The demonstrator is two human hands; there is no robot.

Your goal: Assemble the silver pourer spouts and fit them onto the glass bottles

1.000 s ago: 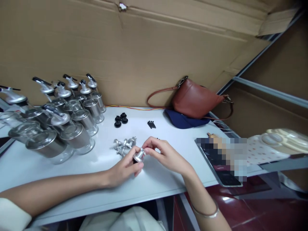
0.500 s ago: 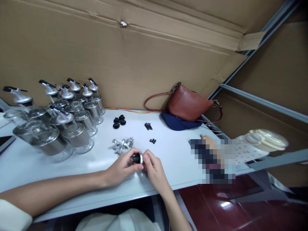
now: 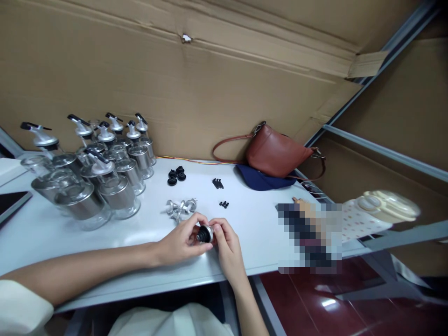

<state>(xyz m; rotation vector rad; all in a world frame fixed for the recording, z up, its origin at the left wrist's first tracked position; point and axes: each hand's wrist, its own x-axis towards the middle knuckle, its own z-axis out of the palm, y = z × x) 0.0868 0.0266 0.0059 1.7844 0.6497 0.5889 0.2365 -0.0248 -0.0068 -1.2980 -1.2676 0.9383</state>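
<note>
Between my two hands, just above the table's front part, is a pourer spout (image 3: 205, 234) with a ribbed black stopper and a silver collar. My left hand (image 3: 185, 239) curls round it, thumb below and fingers above. The fingers of my right hand (image 3: 226, 242) pinch its silver end, which they mostly hide. Beyond my left hand lies a small pile of silver spout pieces (image 3: 181, 208). Farther back sit several black stoppers (image 3: 176, 175). To their right are several slim black levers (image 3: 217, 183), with tiny black pieces (image 3: 224, 204) nearer me.
Glass bottles with steel bands (image 3: 119, 193) crowd the left, several topped with pourers. A brown bag (image 3: 276, 151) rests on a navy cap (image 3: 261, 179) at the back right. A tablet-like dark object (image 3: 12, 207) lies far left. A cream-lidded container (image 3: 387, 205) stands right.
The spout has turned in my hands, so its black stopper end now points more toward me. My view has shifted slightly left; the things on the table stay put.
</note>
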